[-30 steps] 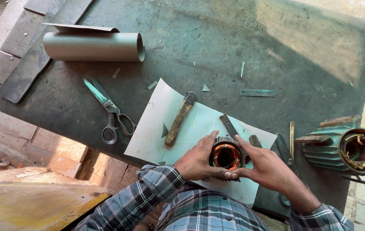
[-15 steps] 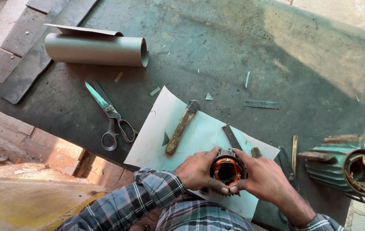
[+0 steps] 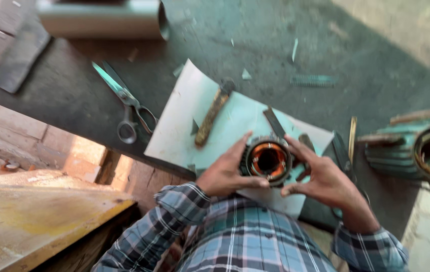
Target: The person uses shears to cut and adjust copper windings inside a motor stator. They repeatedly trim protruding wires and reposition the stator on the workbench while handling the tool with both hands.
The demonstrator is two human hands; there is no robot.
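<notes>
Since a second ago our view has dropped and slid closer, so the grey roll (image 3: 101,19) now sits right at the top edge, and our hands have kept their grip on the stator (image 3: 268,160) the whole time. It's a small round motor stator with copper windings showing inside its ring, sitting over the near edge of the white sheet (image 3: 184,126) on the dark workbench (image 3: 275,45).

Left of the stator, our left hand (image 3: 227,174) wraps its side, thumb running under the rim. Right of it, our right hand (image 3: 320,176) grasps the other side with fingers spread over the top.

Farther left of the stator lie the scissors (image 3: 126,103), blades open. Up-left of it a wooden-handled tool (image 3: 212,118) rests on the sheet. Far right of the stator there's a green motor housing (image 3: 416,151), with copper-coloured windings inside its open end, pretty blurry though.
</notes>
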